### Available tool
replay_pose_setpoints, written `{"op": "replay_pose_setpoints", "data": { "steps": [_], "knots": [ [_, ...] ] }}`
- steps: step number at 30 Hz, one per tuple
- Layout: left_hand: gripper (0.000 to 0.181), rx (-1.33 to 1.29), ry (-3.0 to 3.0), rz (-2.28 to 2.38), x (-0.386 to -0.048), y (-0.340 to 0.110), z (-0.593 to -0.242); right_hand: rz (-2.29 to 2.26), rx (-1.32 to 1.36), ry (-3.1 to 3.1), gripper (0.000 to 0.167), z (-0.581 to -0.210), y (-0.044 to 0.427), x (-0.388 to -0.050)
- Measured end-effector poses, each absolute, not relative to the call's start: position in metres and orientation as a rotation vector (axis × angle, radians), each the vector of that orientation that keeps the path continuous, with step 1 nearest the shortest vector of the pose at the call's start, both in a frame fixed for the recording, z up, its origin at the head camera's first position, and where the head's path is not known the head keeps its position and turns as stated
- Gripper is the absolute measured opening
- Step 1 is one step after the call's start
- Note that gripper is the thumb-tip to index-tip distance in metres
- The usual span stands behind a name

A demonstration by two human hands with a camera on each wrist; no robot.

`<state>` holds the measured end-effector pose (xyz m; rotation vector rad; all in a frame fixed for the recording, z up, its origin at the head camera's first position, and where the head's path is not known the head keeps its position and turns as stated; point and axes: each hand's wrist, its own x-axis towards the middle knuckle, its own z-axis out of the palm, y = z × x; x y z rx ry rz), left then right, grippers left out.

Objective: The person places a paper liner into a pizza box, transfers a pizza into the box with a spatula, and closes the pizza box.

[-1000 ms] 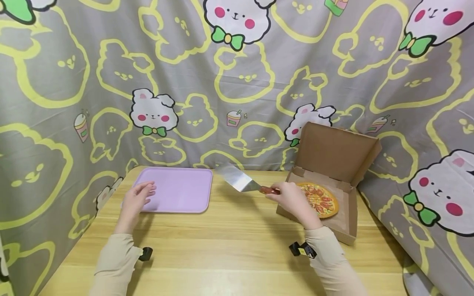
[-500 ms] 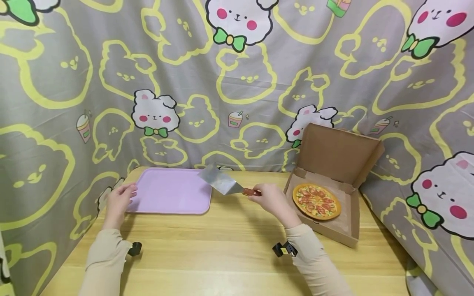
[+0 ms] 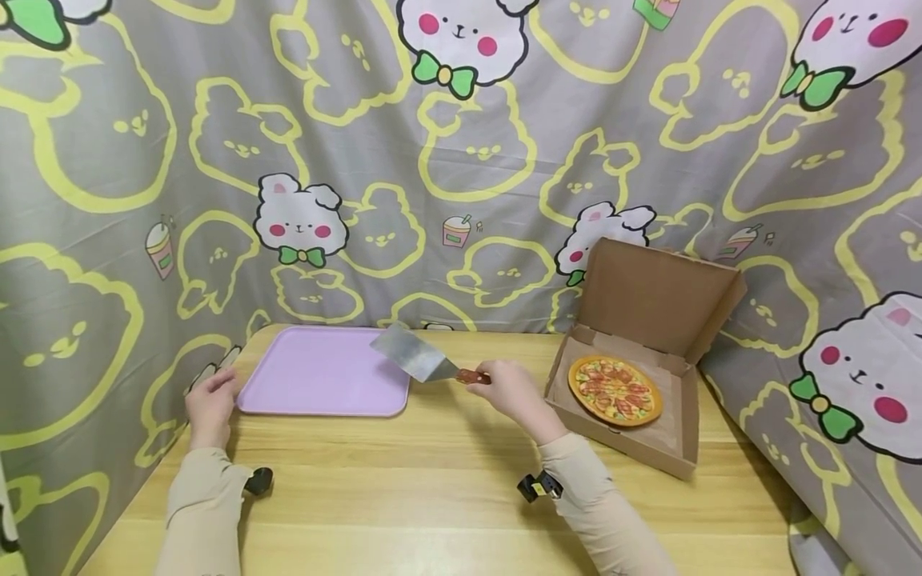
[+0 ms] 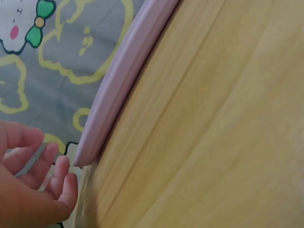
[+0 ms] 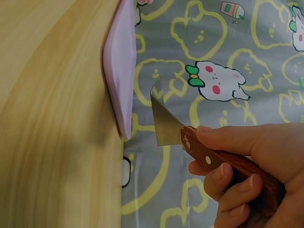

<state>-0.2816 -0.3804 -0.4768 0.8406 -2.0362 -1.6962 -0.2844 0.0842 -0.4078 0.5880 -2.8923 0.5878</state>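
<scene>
My right hand [image 3: 510, 394] grips the wooden handle of a metal spatula [image 3: 412, 353]. In the head view its flat blade points left and overlaps the right edge of a lilac tray [image 3: 324, 372]. The right wrist view shows the fingers curled round the brown handle [image 5: 228, 168], with the blade held above the table. Beside the tray's left edge is my left hand [image 3: 211, 406], its fingers loosely bent and holding nothing. A small gap shows between those fingertips and the tray corner [image 4: 88, 152] in the left wrist view.
On the right stands an open cardboard box [image 3: 659, 300], lid raised, with a round pizza [image 3: 615, 390] lying inside. A wooden table [image 3: 403, 496] carries everything. Patterned grey curtains [image 3: 490, 160] enclose the back and both sides.
My right hand has carried the spatula left, away from the box, to the tray's right edge. My left hand has moved left from over the tray to beside it.
</scene>
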Motion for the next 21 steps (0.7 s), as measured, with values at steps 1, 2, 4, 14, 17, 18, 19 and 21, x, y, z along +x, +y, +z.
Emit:
{"op": "replay_pose_setpoints", "data": {
  "steps": [1,2,4,14,17,18,19,21],
  "knots": [
    [0.046,0.845,-2.047,-1.698,-0.282,-0.381,-0.478,0.58,0.594,-2.891,0.022,-0.409,0.083,-0.285],
    [0.046,0.854,-2.056,-1.703,-0.283,-0.382,-0.479,0.57,0.6,-2.889,0.022,-0.409,0.082,-0.285],
    [0.047,0.866,-2.081,-1.703,-0.284,-0.383,-0.482,0.556,0.615,-2.88,0.022,-0.411,0.079,-0.285],
    [0.052,0.852,-2.055,-1.751,-0.287,-0.386,-0.492,0.592,0.607,-2.883,0.022,-0.418,0.059,-0.29],
    [0.053,0.89,-2.063,-1.743,-0.287,-0.385,-0.492,0.583,0.596,-2.902,0.024,-0.42,0.05,-0.293],
    [0.053,0.899,-2.067,-1.738,-0.287,-0.385,-0.491,0.585,0.595,-2.909,0.025,-0.419,0.047,-0.295],
    [0.053,0.897,-2.069,-1.737,-0.287,-0.384,-0.491,0.587,0.592,-2.918,0.025,-0.419,0.043,-0.296],
    [0.053,0.896,-2.064,-1.75,-0.286,-0.384,-0.491,0.598,0.581,-2.941,0.027,-0.419,0.035,-0.298]
  ]
}}
